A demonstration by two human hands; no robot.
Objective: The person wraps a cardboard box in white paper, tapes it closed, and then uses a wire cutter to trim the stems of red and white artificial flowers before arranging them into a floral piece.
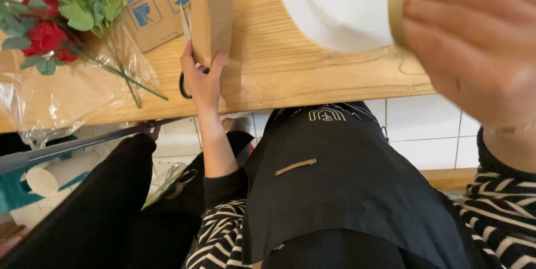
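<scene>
Kraft-brown paper bag (212,20) is standing pinched in our left hand (202,79) while our right hand (474,45), fingers closed, is gripping white sheet (340,6), risking tipping the bag.

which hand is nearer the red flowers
Left. The left hand grips a small brown box just beside the red flowers; the right hand is far across the table.

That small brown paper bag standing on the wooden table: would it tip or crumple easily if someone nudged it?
Probably both. The brown paper bag stands tall and narrow, so a sideways push would likely topple it. The left hand grips only its lower edge, which suggests it is light. Its thin creased paper walls would likely buckle under a firm squeeze.
</scene>
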